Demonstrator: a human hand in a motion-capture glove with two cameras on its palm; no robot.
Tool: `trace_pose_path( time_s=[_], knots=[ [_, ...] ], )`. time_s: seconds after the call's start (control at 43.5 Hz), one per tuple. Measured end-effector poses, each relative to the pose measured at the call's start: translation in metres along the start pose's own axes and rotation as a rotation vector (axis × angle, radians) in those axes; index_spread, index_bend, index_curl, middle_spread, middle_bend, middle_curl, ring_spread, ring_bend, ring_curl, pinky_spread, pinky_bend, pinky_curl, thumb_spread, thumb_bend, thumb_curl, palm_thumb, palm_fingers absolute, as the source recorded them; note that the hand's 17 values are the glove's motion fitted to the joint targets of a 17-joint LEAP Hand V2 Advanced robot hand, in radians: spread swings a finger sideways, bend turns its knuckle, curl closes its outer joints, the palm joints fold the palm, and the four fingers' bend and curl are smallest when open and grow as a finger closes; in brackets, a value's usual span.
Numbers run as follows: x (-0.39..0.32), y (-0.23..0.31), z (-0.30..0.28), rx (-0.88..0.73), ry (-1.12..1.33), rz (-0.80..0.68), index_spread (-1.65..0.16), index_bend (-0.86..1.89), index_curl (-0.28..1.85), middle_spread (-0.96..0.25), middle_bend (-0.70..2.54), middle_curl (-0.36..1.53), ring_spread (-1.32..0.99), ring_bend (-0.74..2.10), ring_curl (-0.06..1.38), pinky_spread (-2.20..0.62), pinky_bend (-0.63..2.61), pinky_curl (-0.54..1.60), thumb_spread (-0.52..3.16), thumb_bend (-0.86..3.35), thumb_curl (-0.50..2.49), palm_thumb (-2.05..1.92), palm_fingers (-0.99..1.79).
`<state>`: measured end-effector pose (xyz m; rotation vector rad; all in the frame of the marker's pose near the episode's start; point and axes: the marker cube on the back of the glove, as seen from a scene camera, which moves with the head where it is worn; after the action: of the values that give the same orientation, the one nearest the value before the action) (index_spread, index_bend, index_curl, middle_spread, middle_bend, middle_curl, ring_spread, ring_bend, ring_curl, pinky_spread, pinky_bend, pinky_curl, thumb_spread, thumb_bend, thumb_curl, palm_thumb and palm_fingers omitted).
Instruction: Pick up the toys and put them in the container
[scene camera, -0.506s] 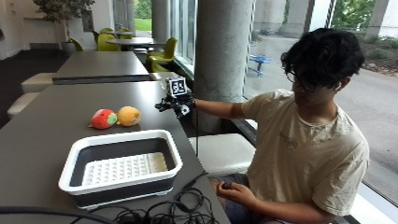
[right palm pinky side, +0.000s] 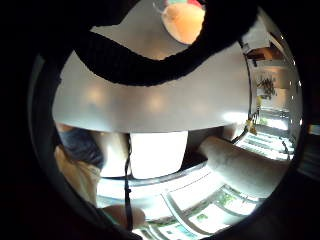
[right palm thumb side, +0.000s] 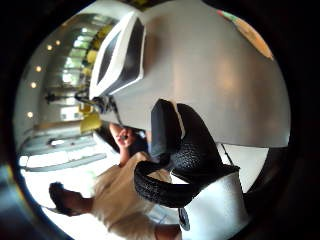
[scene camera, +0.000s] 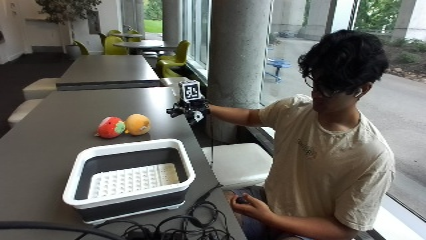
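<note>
Right hand (scene camera: 188, 111) mid-frame, fingers loosely curled, empty. Orange toy (scene camera: 138, 124), red toy (scene camera: 110, 127) left-centre: likely soft, light (plush-looking); you pinch round body. Container (scene camera: 180, 150) lower-left.

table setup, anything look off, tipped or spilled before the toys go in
Nothing stands out. The red toy and orange toy sit side by side on the table, apart from the container, which stands level and holds nothing. The gloved right hand hovers beside the toys, holding nothing.
</note>
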<state>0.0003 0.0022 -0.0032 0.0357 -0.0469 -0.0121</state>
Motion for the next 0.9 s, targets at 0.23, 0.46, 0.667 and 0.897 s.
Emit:
trace_pose_path(
  time_s=[0.23,0.46,0.667,0.897],
  knots=[
    [0.020,0.001,-0.002,0.014,0.051,0.057,-0.25,0.11,0.20,-0.01,0.12,0.13,-0.02,0.19,0.14,0.01,0.78,0.31,1.36,-0.02,0.13,-0.03,-0.21],
    [0.056,-0.018,-0.005,0.048,0.099,0.179,-0.25,0.00,0.14,-0.01,0.10,0.14,-0.02,0.26,0.19,0.01,0.87,0.34,1.36,0.00,0.18,0.01,-0.32],
    [0.102,-0.062,-0.013,0.065,0.131,0.202,-0.24,-0.07,0.07,0.00,0.08,0.15,-0.01,0.28,0.23,0.01,0.99,0.39,1.33,-0.01,0.22,0.05,-0.46],
    [0.132,-0.119,-0.012,0.000,0.089,0.248,-0.23,-0.06,0.02,0.02,0.06,0.15,0.00,0.24,0.26,0.03,1.08,0.41,1.25,-0.01,0.25,0.07,-0.52]
  ],
)
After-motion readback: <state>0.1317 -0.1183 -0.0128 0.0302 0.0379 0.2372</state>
